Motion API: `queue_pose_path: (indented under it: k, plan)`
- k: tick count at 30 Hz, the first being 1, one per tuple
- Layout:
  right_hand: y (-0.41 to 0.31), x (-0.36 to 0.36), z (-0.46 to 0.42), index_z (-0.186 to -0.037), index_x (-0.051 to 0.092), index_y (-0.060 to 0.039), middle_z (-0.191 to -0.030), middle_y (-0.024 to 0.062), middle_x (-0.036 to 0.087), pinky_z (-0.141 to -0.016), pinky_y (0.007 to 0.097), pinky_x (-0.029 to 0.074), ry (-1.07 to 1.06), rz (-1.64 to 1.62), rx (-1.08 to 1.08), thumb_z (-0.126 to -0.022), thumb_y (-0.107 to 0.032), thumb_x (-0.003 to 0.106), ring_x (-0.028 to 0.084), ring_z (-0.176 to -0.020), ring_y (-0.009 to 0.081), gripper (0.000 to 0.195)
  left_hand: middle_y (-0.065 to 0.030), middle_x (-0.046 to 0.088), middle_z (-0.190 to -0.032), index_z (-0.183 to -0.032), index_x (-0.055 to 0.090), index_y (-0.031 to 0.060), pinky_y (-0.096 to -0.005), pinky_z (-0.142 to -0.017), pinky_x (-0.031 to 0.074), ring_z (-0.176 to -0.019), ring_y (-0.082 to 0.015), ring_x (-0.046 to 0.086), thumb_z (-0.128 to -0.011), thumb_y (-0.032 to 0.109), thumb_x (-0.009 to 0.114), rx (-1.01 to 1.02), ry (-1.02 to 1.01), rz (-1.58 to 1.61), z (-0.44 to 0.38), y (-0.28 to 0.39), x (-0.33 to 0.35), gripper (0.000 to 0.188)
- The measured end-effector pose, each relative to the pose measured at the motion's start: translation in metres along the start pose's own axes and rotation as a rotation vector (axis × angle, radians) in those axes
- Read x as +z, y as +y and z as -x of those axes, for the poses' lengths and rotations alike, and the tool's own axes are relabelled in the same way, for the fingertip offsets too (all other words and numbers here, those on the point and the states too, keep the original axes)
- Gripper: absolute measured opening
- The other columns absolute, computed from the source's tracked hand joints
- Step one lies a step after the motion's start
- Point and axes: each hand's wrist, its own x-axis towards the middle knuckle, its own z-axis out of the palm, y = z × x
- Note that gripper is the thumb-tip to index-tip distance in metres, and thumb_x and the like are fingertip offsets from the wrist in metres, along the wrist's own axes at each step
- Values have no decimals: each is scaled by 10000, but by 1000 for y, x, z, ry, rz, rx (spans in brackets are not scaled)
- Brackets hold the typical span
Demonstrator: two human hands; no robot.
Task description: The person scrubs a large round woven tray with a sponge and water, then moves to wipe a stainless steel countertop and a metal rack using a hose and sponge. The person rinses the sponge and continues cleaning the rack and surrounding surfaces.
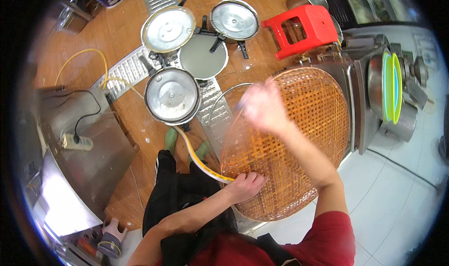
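A large round woven bamboo tray (308, 108) stands tilted in front of me on the right, wet and shiny. My left hand (247, 187) is closed around the end of a yellow and white hose (196, 157) against the tray's near-left part. Above it, my right hand (261, 104) is blurred over the tray's upper-left rim; whether it holds anything cannot be made out. Clear streaks that look like water run between the two hands, by the rim.
Pressure cookers with metal lids (172, 94) and an open pot of cloudy liquid (203, 57) stand on the floor ahead. A red plastic stool (308, 29) lies on its side. A power strip (77, 142) sits on the left metal surface; a green-rimmed basin (394, 87) is at right.
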Motion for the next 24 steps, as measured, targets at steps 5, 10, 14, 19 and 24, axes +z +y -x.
queue_pose_path:
  k: [5,10,14,19,24]
  plan:
    - [118,7,17,-928,664,-88,-981,123,658,-1035,614,333,231,115,603,-936,-249,435,607,-993,302,280,52,466,-818,-1208,656,207,-259,-536,325,-737,-119,469,-835,271,562,53,-8,-4,-1,-2,-6,390]
    - [-39,-14,1,-774,665,-113,-804,87,634,-1031,560,370,-105,-29,-32,-789,-231,570,590,-886,277,153,40,470,-815,-1241,645,224,-268,-531,325,-703,-123,464,-824,259,555,40,-67,-83,-8,3,-9,428]
    - [-18,-4,29,-989,668,-96,-1000,99,647,-1058,522,364,176,-116,6,-797,-204,567,559,-1080,272,242,32,475,-805,-1285,619,215,-276,-534,337,-697,-129,470,-812,255,561,102,-86,-78,-3,3,-5,478]
    - [45,15,48,-1092,641,-81,-1200,83,591,-1117,515,313,336,-98,291,-882,-228,594,512,-1214,237,260,28,471,-791,-1302,610,205,-277,-528,345,-688,-137,472,-821,247,560,98,-107,-38,-8,2,-6,486]
    - [34,20,32,-938,652,-91,-1020,110,613,-979,465,431,173,-109,41,-869,-199,567,568,-1064,245,154,33,459,-778,-1287,624,221,-269,-510,341,-686,-131,470,-820,237,557,99,-91,-89,-10,2,-9,472]
